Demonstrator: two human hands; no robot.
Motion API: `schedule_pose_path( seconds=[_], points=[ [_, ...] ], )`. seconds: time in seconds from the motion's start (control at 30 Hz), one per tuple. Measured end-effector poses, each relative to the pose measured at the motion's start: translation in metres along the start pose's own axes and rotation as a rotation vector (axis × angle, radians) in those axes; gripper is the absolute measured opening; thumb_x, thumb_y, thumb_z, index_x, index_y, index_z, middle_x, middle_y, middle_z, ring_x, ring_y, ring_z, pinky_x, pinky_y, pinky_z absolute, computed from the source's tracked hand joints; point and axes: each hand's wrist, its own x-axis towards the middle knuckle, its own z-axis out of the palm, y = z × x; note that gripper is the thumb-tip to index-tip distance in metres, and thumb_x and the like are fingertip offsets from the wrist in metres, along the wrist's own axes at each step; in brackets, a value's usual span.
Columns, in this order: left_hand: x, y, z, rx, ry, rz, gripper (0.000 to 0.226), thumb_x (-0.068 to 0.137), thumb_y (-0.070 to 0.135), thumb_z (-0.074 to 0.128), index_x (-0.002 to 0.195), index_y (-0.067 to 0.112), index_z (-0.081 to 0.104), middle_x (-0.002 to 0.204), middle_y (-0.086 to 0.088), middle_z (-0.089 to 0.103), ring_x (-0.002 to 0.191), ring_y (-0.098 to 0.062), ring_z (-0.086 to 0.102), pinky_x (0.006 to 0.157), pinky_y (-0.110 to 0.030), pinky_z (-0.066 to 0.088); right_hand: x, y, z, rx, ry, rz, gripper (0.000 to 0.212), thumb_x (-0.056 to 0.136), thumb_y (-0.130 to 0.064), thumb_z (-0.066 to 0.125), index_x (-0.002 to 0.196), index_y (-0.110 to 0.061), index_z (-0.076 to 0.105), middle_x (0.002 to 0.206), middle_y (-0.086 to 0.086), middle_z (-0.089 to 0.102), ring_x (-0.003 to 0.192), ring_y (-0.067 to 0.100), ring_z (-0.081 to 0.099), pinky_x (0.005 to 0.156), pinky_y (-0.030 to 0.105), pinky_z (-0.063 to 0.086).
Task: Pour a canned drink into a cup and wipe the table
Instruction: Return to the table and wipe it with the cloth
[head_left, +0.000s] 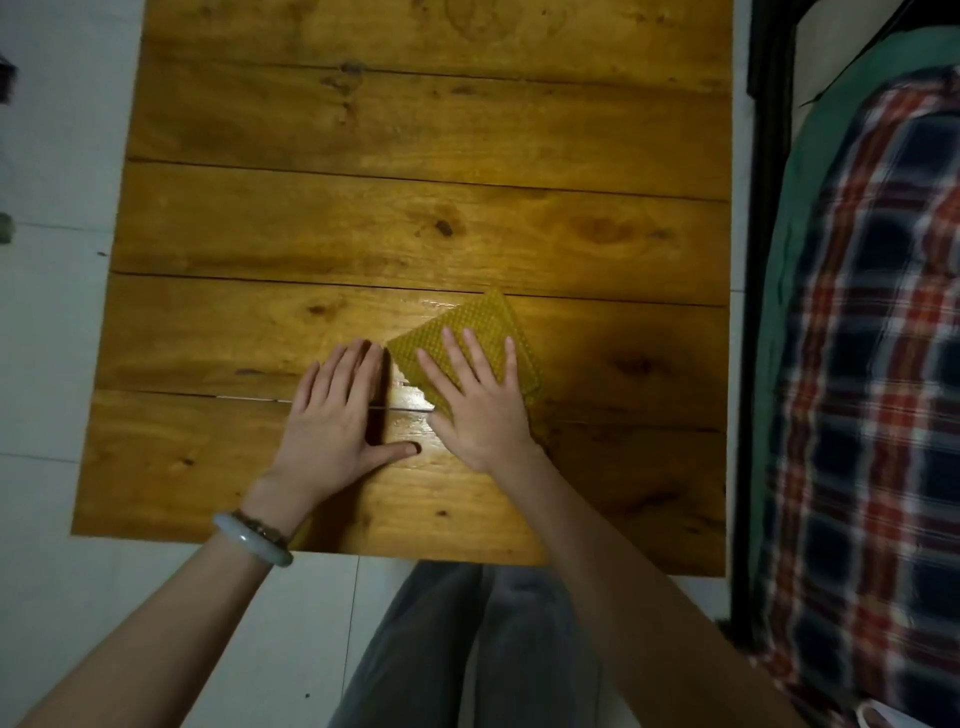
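A folded yellow waffle-weave cloth (470, 325) lies on the wooden plank table (363, 218), slightly right of its middle. My right hand (480, 400) presses flat on the cloth with straight, spread fingers. Just left of the cloth, my left hand (335, 415) rests flat on the bare wood, thumb out, not touching the cloth. A wet shine (413, 400) shows on the wood between my two hands. No can and no cup are in view.
A bed with a red, navy and white plaid blanket (878, 364) over green fabric runs along the table's right side, behind a dark frame post (750, 312). Pale floor tiles (57, 338) lie to the left. My grey-trousered legs (467, 649) are below the near table edge.
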Motion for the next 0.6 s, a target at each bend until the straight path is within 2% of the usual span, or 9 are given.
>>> schedule_pose_path(
  seconds=[0.1, 0.2, 0.33, 0.5, 0.6],
  points=[
    [0.001, 0.001, -0.002, -0.014, -0.014, -0.001, 0.113, 0.067, 0.085, 0.031, 0.149, 0.009, 0.018, 0.152, -0.017, 0.027, 0.14, -0.033, 0.026, 0.112, -0.049, 0.021, -0.019, 0.034, -0.004, -0.024, 0.002, 0.011, 0.066, 0.082, -0.053, 0.028, 0.146, -0.033, 0.024, 0.155, 0.003, 0.021, 0.143, 0.027, 0.019, 0.109, 0.062, 0.0],
    [0.012, 0.003, -0.003, -0.033, 0.0, -0.034, 0.107, 0.072, 0.084, 0.027, 0.15, 0.013, 0.015, 0.155, -0.015, 0.022, 0.141, -0.032, 0.022, 0.113, -0.049, 0.015, -0.02, 0.086, -0.016, -0.049, 0.039, 0.152, 0.067, 0.079, -0.048, 0.032, 0.144, -0.032, 0.03, 0.152, 0.007, 0.029, 0.14, 0.031, 0.025, 0.105, 0.067, 0.009],
    [0.024, 0.006, 0.005, -0.07, -0.005, -0.093, 0.101, 0.072, 0.086, 0.02, 0.151, 0.025, 0.003, 0.157, -0.013, 0.012, 0.144, -0.033, 0.015, 0.114, -0.053, 0.013, 0.018, 0.129, -0.034, -0.01, -0.002, 0.319, 0.069, 0.083, -0.054, 0.01, 0.148, -0.032, 0.01, 0.157, 0.009, 0.005, 0.144, 0.035, 0.001, 0.106, 0.065, -0.006],
    [0.027, 0.005, 0.019, -0.072, 0.002, -0.085, 0.101, 0.072, 0.085, 0.025, 0.151, 0.022, 0.014, 0.155, -0.015, 0.019, 0.14, -0.037, 0.022, 0.111, -0.057, 0.02, 0.075, 0.112, -0.04, -0.016, 0.056, 0.382, 0.07, 0.082, -0.053, 0.011, 0.147, -0.027, 0.021, 0.155, 0.018, 0.014, 0.141, 0.043, 0.011, 0.103, 0.07, 0.0],
    [0.027, 0.004, 0.02, -0.087, 0.033, -0.083, 0.101, 0.071, 0.084, 0.028, 0.151, 0.022, 0.016, 0.155, -0.014, 0.021, 0.14, -0.036, 0.023, 0.111, -0.056, 0.019, 0.089, 0.081, -0.035, -0.037, 0.081, 0.269, 0.067, 0.083, -0.053, 0.021, 0.145, -0.027, 0.029, 0.152, 0.018, 0.024, 0.139, 0.044, 0.02, 0.103, 0.07, 0.005]
  ],
)
